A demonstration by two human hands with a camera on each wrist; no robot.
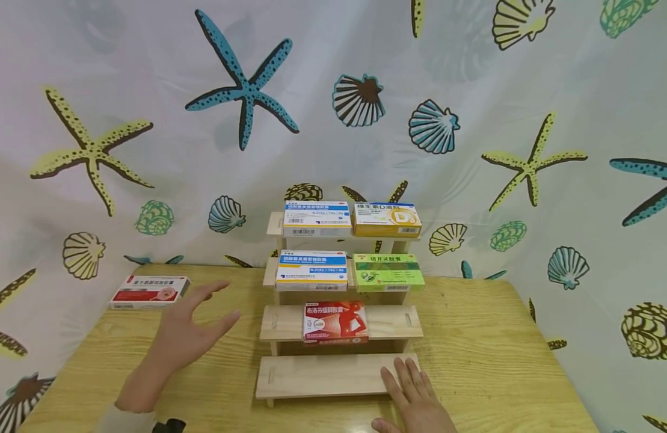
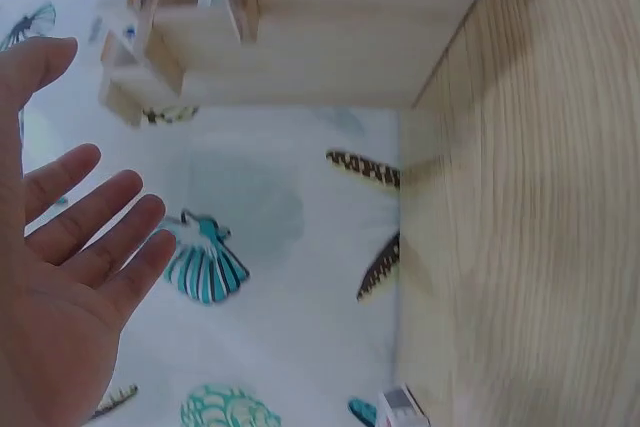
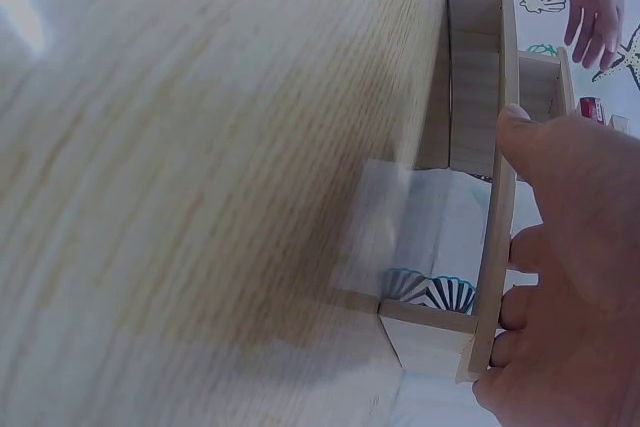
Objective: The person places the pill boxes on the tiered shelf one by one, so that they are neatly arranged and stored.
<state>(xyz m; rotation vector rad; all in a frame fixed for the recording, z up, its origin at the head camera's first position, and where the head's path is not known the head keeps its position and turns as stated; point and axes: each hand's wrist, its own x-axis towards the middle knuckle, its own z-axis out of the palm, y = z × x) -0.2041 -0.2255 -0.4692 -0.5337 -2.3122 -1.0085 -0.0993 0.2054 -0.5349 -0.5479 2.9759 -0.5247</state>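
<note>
A stepped wooden rack [image 1: 317, 377] stands mid-table. My left hand [image 1: 184, 337] hovers to its left, thumb and fingers spread, holding nothing. The left wrist view shows its palm [image 2: 65, 317] bare. My right hand [image 1: 417, 400] rests on the right end of the lowest step, fingers extended; the thumb [image 3: 520, 142] touches the board's edge in the right wrist view. On the step above lies a red medicine box [image 1: 335, 323]. Beyond my left hand, a white and red medicine box [image 1: 151, 293] lies on the table.
The third step holds a blue and white box [image 1: 311, 270] and a green box [image 1: 388, 272]. On the top step sit another blue and white box [image 1: 317, 218] and a yellow and white box [image 1: 386, 219]. A patterned curtain [image 1: 322, 162] hangs behind the wooden table [image 1: 474, 337].
</note>
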